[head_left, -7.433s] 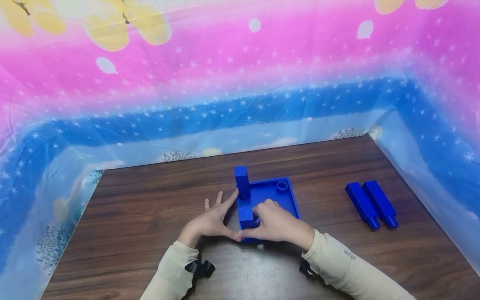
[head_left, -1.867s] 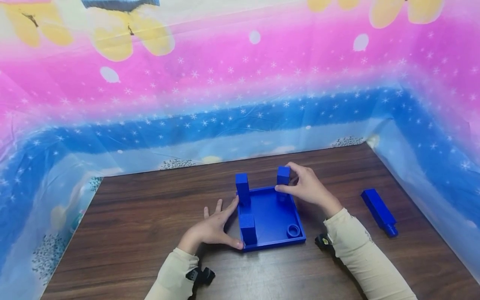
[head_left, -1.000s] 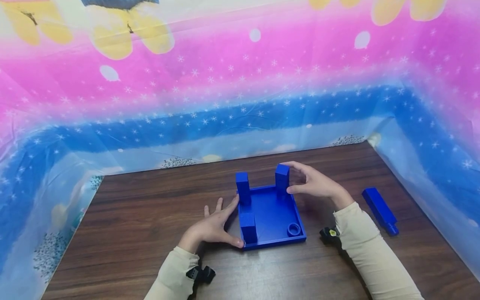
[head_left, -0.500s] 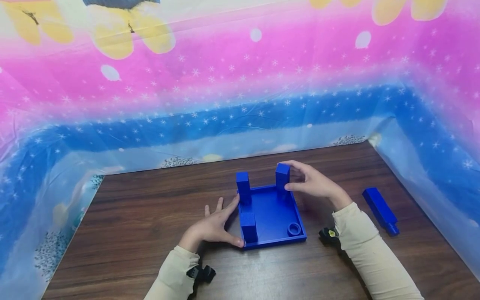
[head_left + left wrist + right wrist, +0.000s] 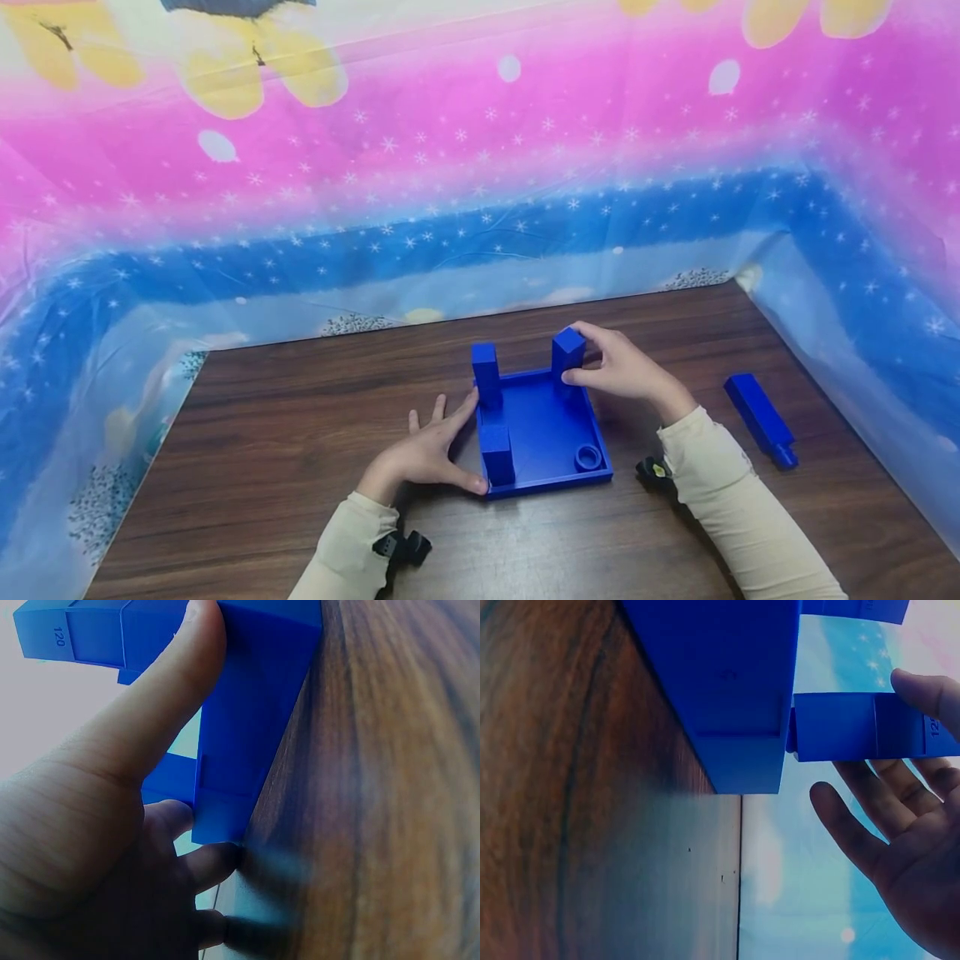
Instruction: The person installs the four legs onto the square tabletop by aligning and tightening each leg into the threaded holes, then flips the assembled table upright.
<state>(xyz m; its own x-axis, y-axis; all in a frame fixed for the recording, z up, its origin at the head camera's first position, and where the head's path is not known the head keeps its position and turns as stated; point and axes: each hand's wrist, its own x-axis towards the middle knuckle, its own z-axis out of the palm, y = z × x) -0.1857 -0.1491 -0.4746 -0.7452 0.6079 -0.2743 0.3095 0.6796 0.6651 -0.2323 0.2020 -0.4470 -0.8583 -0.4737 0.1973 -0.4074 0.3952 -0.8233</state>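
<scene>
A square blue tabletop (image 5: 542,433) with a raised rim lies on the table like a shallow tray. Blue table legs stand on its far left (image 5: 487,373) and near left (image 5: 497,456) corners; a round socket (image 5: 588,457) shows at the near right. My right hand (image 5: 626,367) pinches a third blue table leg (image 5: 567,354) upright at the far right corner, thumb in front and fingers behind. In the right wrist view, a narrow dark gap separates this leg (image 5: 836,727) from the rim. My left hand (image 5: 423,450) spreads along the left rim, straight thumb and index finger touching its side.
One more blue table leg (image 5: 760,421), with a narrow ringed stub at its end, lies on the brown wooden table (image 5: 315,408) to the right. A patterned pink and blue cloth (image 5: 420,192) surrounds the back and sides.
Since the earliest frame, my right hand has left the near left leg, and one of two lying legs now stands far right. In the last half second that leg has turned about its length.
</scene>
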